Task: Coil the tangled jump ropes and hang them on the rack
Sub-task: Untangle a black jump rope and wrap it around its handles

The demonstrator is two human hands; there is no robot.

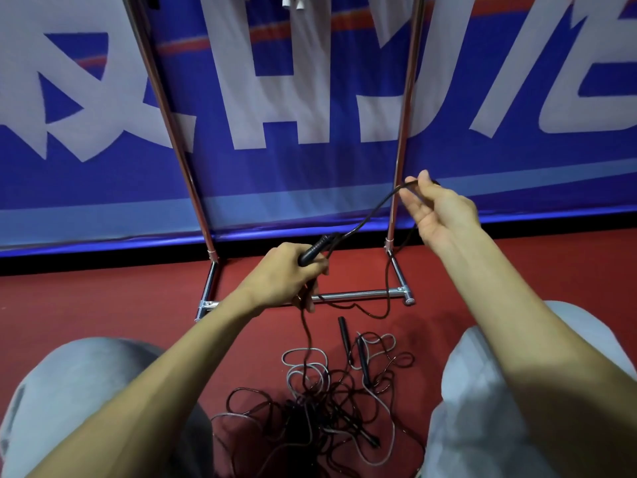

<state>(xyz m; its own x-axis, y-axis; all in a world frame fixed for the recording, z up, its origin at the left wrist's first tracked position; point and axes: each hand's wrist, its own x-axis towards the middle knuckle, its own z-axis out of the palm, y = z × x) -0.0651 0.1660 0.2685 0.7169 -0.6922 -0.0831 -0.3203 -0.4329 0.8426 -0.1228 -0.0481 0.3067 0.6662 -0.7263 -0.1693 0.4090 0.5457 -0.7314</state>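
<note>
1. gripping is noted at the left hand (287, 276): its fingers are curled round a black handle (313, 252), which is held up off the floor, probably as the fixed end for a coil.
2. a black cord (376, 211) is run from that handle up to the right hand (439, 208), where it is pinched between thumb and forefinger. the other fingers are left loose and spread. the span is judged to be one loop's length being measured out.
3. more cord is let fall from under the left hand into the tangle (327, 391), which lies on the red floor (120, 298) between the two knees. most of the rope is thus on the floor, uncoiled.
4. the rack (358, 293) is set just beyond the hands, in front of a blue banner (310, 174), presumably within reach for hanging.
5. counts:
   - hands: two, both occupied.
   - handles: one held and two loose ones (343, 331) at the far edge of the tangle. a further one at the near edge is too dark to confirm.
   - cord colours: two, dark and grey. the number of ropes cannot be told.
   - rack: two uprights and one base bar are seen.
   - white pieces (286, 1) at the top edge: three, cut off by the frame. what they are cannot be told.
6. the task is judged to be early, with no finished coil seen.
</note>
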